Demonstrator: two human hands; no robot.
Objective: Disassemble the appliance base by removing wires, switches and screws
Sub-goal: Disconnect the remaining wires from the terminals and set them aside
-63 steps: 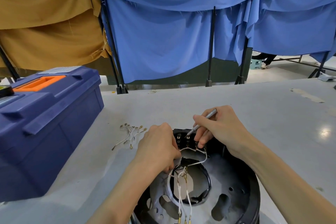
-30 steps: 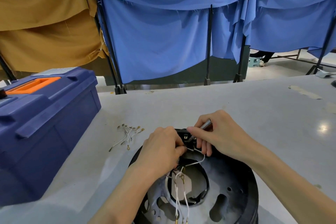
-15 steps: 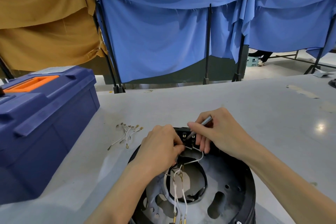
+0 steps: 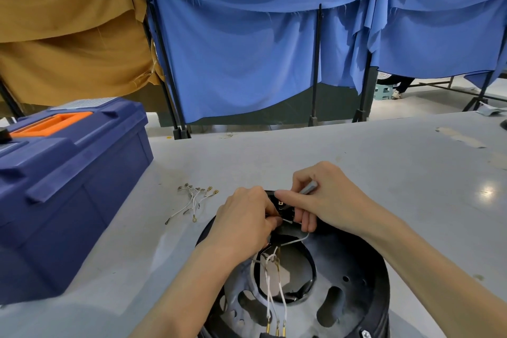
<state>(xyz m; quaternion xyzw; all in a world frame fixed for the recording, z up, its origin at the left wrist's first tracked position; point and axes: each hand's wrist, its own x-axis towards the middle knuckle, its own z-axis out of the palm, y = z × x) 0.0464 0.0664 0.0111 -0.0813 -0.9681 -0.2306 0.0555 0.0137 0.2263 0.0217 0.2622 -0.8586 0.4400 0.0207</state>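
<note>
Workshop bay — grey worktable (image 4: 356, 162), blue toolbox (image 4: 68, 181), cloth partitions (image 4: 247, 57) on black stands (image 4: 317, 68)

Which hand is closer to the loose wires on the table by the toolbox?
Left. The left hand is just right of the loose wires, at the far rim of the base. The right hand, gripping a grey tool, is farther right, past it.

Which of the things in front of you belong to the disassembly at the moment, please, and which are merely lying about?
In use:
- appliance base
- its white wires, pinched by the left hand
- switch block
- grey tool, held in the right hand

Lying about:
- loose wires on the table
- blue toolbox
- cloth screens
</note>
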